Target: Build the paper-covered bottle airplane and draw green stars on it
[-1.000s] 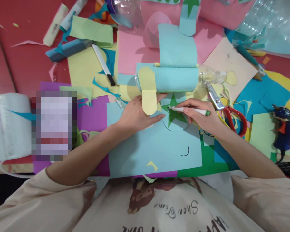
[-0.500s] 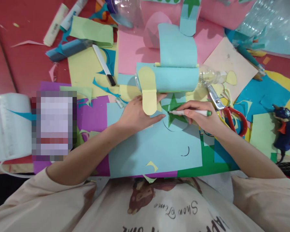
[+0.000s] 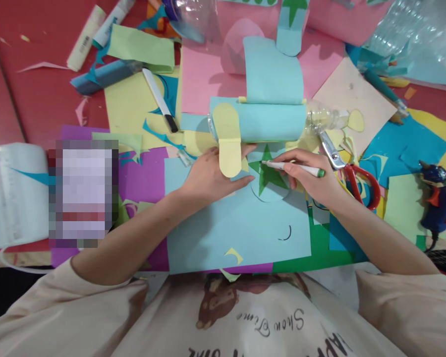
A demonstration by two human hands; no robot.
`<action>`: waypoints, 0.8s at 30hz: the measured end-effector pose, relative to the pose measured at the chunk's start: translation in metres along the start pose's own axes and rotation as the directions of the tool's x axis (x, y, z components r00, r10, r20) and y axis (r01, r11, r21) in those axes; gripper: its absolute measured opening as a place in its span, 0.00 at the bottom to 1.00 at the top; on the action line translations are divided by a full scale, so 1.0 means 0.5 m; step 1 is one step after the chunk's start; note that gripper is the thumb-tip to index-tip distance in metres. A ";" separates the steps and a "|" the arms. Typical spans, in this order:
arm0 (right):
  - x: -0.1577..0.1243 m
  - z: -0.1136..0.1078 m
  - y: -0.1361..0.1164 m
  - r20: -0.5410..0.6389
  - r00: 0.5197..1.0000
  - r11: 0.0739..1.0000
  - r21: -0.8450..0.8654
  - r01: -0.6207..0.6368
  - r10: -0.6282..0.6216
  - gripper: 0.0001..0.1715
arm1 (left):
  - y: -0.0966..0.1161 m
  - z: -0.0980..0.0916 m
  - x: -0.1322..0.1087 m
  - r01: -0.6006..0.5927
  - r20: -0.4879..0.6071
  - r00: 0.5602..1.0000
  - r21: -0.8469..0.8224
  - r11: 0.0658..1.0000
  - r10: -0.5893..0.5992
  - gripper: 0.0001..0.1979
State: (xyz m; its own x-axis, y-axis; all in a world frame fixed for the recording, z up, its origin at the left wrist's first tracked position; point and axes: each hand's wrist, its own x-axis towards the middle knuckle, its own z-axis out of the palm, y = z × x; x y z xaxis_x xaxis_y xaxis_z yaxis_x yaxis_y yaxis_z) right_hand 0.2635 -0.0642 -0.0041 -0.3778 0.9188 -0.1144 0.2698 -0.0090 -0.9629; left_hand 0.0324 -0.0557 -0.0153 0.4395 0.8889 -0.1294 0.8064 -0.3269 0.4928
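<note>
My right hand (image 3: pixel 310 173) pinches a white marker (image 3: pixel 292 166) with a green end. The marker's tip is over the upper left part of a green paper star (image 3: pixel 266 173), within a drawn curved line on a light blue sheet (image 3: pixel 223 228). My left hand (image 3: pixel 210 173) lies flat on that sheet, thumb stretched towards the star and apart from the fingers. A pale yellow paper strip (image 3: pixel 229 158) hides part of its fingers. The strip hangs from a plastic bottle wrapped in light blue paper (image 3: pixel 271 121), lying on its side just beyond both hands.
Red-handled scissors (image 3: pixel 360 186) lie right of my right hand, and a dark blue corded tool (image 3: pixel 436 198) is further right. A white pen with a black cap (image 3: pixel 159 99), glue sticks (image 3: pixel 85 39) and paper scraps lie left. A blurred-out rectangle (image 3: pixel 83 193) sits beside a white case (image 3: pixel 17 196).
The marker's tip has shifted slightly up and right from the star's left side, and the marker slants more. My left hand and the wrapped bottle have stayed put.
</note>
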 end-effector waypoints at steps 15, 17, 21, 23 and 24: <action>0.000 -0.001 -0.006 0.037 0.999 0.999 -0.038 -0.008 0.009 0.10 | 0.002 0.001 0.001 0.012 0.011 1.000 0.010 1.000 -0.012 0.30; 0.000 0.000 -0.005 0.022 1.000 1.000 -0.027 -0.008 0.008 0.10 | 0.003 0.001 0.001 0.010 0.009 1.000 0.010 1.000 -0.010 0.29; 0.000 0.002 -0.004 -0.011 1.000 1.000 -0.012 -0.018 0.018 0.09 | 0.001 0.003 0.001 -0.006 -0.008 1.000 0.017 1.000 0.006 0.29; 0.000 0.002 -0.003 -0.031 0.999 1.000 -0.009 -0.011 0.010 0.09 | -0.001 0.005 0.001 -0.017 -0.017 1.000 0.021 1.000 0.017 0.29; 0.000 0.003 -0.002 -0.038 0.999 1.000 -0.007 -0.006 0.005 0.08 | -0.002 0.005 0.001 -0.023 -0.021 1.000 0.022 0.999 0.024 0.29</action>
State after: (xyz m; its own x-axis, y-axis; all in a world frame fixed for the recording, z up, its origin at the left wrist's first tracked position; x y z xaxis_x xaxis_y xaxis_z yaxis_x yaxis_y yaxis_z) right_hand 0.2619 -0.0646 -0.0034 -0.3427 0.9329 -0.1103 0.2781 -0.0114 -0.9605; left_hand 0.0328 -0.0557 -0.0180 0.4501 0.8874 -0.1001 0.8045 -0.3543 0.4767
